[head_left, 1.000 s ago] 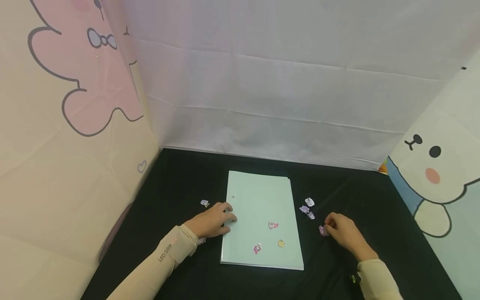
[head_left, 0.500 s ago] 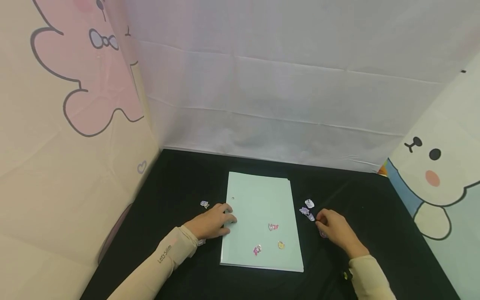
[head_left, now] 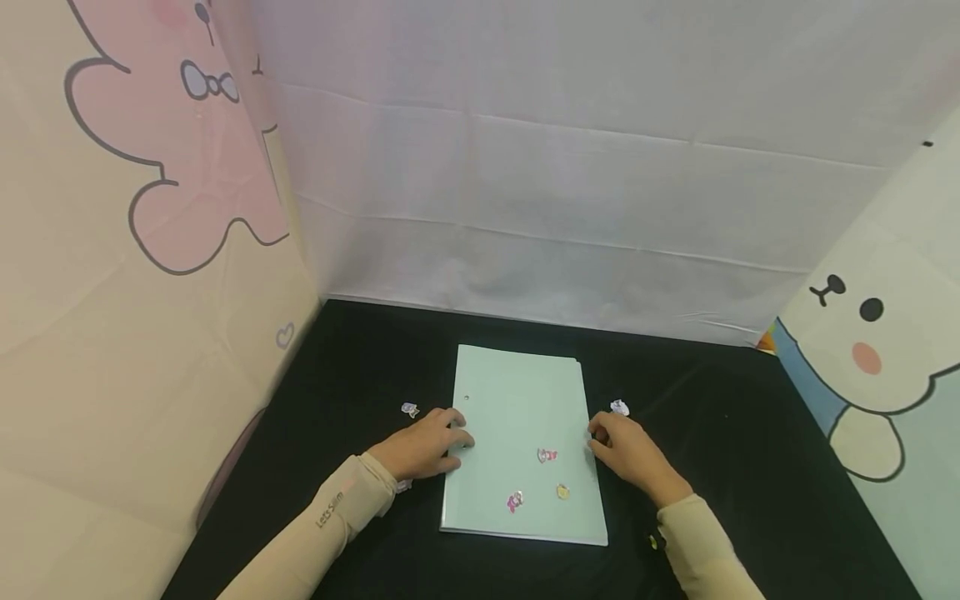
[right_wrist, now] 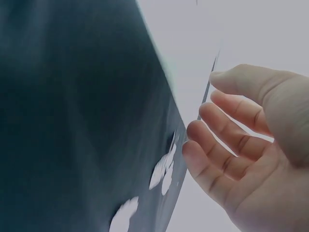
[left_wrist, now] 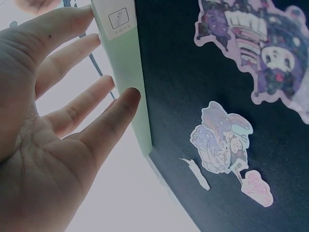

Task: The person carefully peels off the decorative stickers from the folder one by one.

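A pale green binder (head_left: pixel 517 392) lies on the black table, three small cartoon stickers on its cover: a red-pink one (head_left: pixel 547 455), a yellow one (head_left: pixel 562 492) and a pink one (head_left: pixel 514 501). My left hand (head_left: pixel 423 443) rests over its left edge with fingers spread. In the left wrist view those fingers lie beside the binder's green spine (left_wrist: pixel 126 72). Over the right edge is my right hand (head_left: pixel 633 454), its fingers loosely bent. Nothing shows between thumb and fingers in the right wrist view. A white-purple sticker (head_left: pixel 619 407) lies just beyond this hand, which hides the stickers beneath it.
Left of the binder lie a sticker (head_left: pixel 409 409) and another partly covered sticker (head_left: pixel 403 485). The left wrist view shows a large dark-purple sticker (left_wrist: pixel 275 63) and a pink one (left_wrist: pixel 257 188) on the table. Cloth walls (head_left: pixel 525 192) with cartoon prints surround the table.
My right hand has moved left from the pink sticker beside the binder to the binder's right edge, covering several stickers. My left hand stays in place.
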Demonstrator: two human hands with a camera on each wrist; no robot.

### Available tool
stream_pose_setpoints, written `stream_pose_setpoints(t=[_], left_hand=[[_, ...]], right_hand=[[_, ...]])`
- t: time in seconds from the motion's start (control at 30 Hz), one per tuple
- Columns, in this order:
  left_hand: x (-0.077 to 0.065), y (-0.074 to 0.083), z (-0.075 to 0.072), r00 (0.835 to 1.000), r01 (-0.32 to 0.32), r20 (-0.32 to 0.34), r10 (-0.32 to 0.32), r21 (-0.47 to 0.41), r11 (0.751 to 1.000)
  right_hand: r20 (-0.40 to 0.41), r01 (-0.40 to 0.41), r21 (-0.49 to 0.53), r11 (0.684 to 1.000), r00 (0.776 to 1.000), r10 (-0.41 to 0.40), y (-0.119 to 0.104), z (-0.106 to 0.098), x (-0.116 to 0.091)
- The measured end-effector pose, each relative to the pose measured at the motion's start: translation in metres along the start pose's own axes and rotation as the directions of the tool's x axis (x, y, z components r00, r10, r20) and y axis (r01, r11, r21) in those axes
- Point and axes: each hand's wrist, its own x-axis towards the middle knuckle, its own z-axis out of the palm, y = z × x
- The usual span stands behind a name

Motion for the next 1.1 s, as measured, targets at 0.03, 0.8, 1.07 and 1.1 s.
stream_pose_setpoints(t=[0.03,0.8,1.07,1.1], left_hand=[[0.0,0.0,0.0,1.0,0.0,0.001,0.0,-0.003,1.0],[0.0,-0.001,0.0,1.0,-0.012,-0.004,0.012,-0.003,1.0],[0.0,-0.002,0.001,1.0,-0.014,-0.006,0.014,-0.001,1.0],[0.0,-0.002,0.001,1.0,-0.014,-0.007,0.014,-0.001,1.0]], right_hand=[[0.007,-0.006,0.002,1.0,1.0,0.006,-0.004,0.003,0.002],[0.049,0.203,-0.003,0.979,0.978,-0.203,-0.057,0.044,0.013],[0.019,0.211,0.005,0.977,0.977,-0.211,-0.052,0.046,0.013],[0.015,0.21,0.008,0.978,0.977,-0.211,-0.052,0.046,0.013]])
